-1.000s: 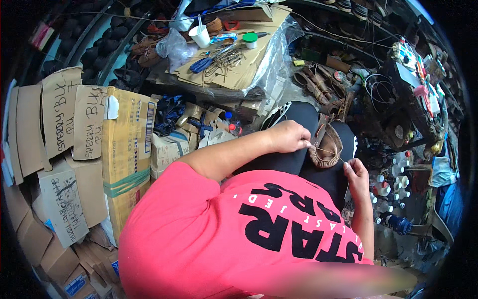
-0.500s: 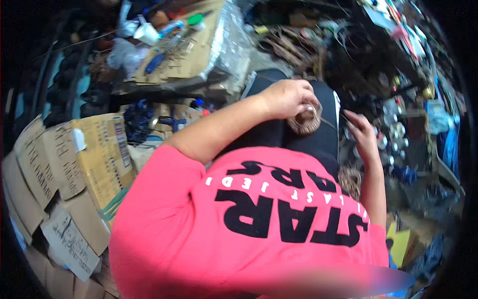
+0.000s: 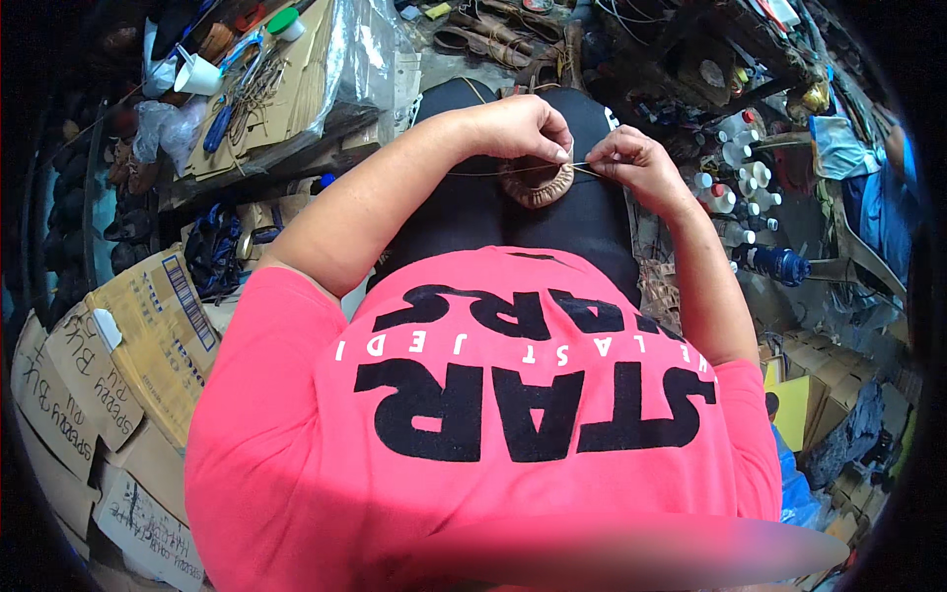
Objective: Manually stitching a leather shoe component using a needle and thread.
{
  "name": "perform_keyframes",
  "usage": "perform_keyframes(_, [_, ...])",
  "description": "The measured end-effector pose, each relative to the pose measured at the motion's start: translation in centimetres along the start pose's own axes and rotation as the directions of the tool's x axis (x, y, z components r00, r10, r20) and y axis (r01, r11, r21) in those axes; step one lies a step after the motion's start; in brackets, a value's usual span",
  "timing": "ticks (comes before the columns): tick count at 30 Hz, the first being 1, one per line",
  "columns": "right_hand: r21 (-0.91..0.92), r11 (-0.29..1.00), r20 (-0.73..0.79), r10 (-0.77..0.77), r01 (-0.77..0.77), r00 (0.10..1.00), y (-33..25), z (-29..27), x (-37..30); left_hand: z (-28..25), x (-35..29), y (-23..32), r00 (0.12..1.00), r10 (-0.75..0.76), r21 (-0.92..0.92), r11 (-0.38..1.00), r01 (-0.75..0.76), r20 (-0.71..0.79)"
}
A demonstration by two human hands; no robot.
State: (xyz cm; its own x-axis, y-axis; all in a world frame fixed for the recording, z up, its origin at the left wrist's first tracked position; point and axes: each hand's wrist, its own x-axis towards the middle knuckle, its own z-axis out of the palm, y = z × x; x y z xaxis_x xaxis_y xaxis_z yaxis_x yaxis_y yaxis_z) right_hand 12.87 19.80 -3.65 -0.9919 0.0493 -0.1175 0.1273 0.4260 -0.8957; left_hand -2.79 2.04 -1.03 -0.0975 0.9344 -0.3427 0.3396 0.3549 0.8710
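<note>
A tan leather shoe (image 3: 536, 193) with a puckered, stitched rim sits on my lap between the black-clad thighs, its opening toward my hands. My left hand (image 3: 518, 128) is closed in a pinch at the shoe's far right rim, with thumb and forefinger on a thin light thread (image 3: 473, 174). Just to the right, my right hand (image 3: 636, 166) pinches the same thread close to the rim. The thread runs across the shoe and out over the left thigh. Whether a needle is in the fingers is too small to tell.
Cardboard sheets (image 3: 281, 109) with loose cords and a white cup (image 3: 198, 75) lie on a bench at the far left. Flattened boxes (image 3: 148, 335) stack near left. Several bottles (image 3: 740, 148) stand at right. Brown leather shoes (image 3: 483, 39) lie ahead.
My right hand has come in from the right to meet the left hand at the shoe's rim, and now pinches the thread. The whole view has shifted.
</note>
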Motion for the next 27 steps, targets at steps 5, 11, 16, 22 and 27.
perform_keyframes(5, [0.091,0.996,0.036,-0.022,0.018,0.999,0.2,0.4,0.2,0.4,0.1,-1.2,0.999,-0.006,-0.231,0.973,0.014,0.036])
perform_keyframes(11, [0.054,0.99,-0.126,-0.124,0.132,0.984,-0.8,1.9,-1.0,0.3,-0.6,-1.4,0.998,0.061,-0.332,0.942,-0.054,0.011])
perform_keyframes(16, [-0.109,0.99,-0.154,-0.106,0.09,0.982,-2.4,2.3,-2.0,0.0,-0.6,-1.7,0.994,0.066,-0.233,0.972,-0.043,0.091])
perform_keyframes(22, [-0.559,0.811,0.006,-0.207,0.175,0.978,-5.5,1.5,-1.8,-0.4,-0.1,-2.0,0.977,0.096,-0.069,0.994,-0.084,0.191])
perform_keyframes(27, [-0.666,0.677,0.284,-0.159,0.313,0.946,-6.8,1.0,0.3,-0.5,0.0,-1.1,0.977,0.086,-0.009,0.996,-0.086,0.197])
